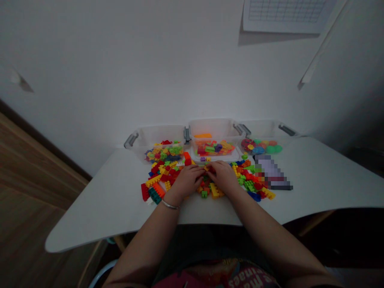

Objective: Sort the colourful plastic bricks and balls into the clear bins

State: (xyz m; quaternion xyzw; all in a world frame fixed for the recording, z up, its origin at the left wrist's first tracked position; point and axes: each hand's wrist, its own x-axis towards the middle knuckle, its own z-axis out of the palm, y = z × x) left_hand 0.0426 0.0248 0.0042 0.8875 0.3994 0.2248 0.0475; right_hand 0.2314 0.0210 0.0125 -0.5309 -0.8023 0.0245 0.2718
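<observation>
My left hand (pixel 188 181), with a silver bangle at its wrist, is over a spread of colourful toy building bricks (pixel 166 171). Facing it, my right hand (pixel 222 175) comes in from the other side. The fingertips of both hands meet at a small yellow-orange brick (pixel 206 168), with fingers bent and closed on it. My fingers cover much of that brick, so its shape is hard to make out. Just below the hands lie a yellow brick (pixel 214 191) and a small green brick (pixel 204 194).
Along the wall stand three clear plastic boxes: the left box (pixel 159 134) and middle box (pixel 213 127) hold bricks, the right box (pixel 264 130) rounded coloured pieces. A blurred-out flat device (pixel 273 172) lies right of the pile on the white table (pixel 99 200).
</observation>
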